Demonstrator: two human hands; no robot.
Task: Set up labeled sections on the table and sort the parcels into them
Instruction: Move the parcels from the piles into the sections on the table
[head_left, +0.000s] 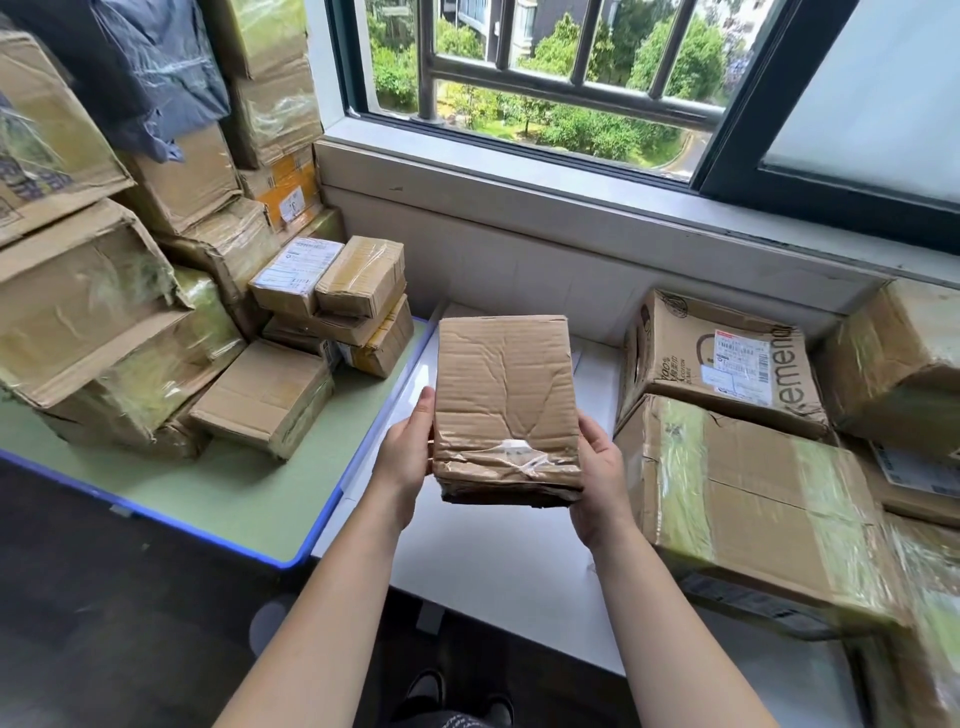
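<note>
Held box (506, 400): one, creased, taped, above white surface (483, 561).
Left grip (408, 457): clamped on its left edge.
Right grip (597, 483): clamped on its right edge.
Small boxes (332, 306), green surface (234, 483): five.

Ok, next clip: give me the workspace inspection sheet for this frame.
Surface: white table; green table with a blue edge beside it on the left.
Job's things: creased parcel held above the white table; parcel stack on the green table; larger parcels on the right; no section labels visible.
Clutter: dark plastic bags atop the left stack.
Hands: left hand and right hand grip the creased parcel's lower sides.
Cables: nothing seen.
Surroundings: barred window, trees outside.
</note>
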